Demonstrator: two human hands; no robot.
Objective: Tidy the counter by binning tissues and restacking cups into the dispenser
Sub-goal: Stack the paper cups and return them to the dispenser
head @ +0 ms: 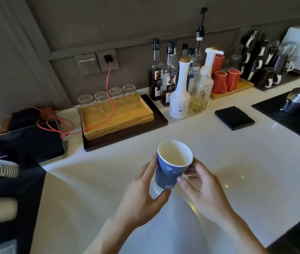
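Evidently the cup-restacking step is in hand — both grips, left hand [146, 187] and right hand [200, 186], are clamped on the blue paper cup [170, 169], held tilted above the near bench [237, 143] — next it must travel to a dispenser not in view.

A white worktop [209, 143] runs from lower left to upper right of the frame. On it: a dark tray [156, 123] at centre-left, a white bottle [179, 99] at centre, a black square pad [234, 118] further right, a black mat [292, 118] at the right edge
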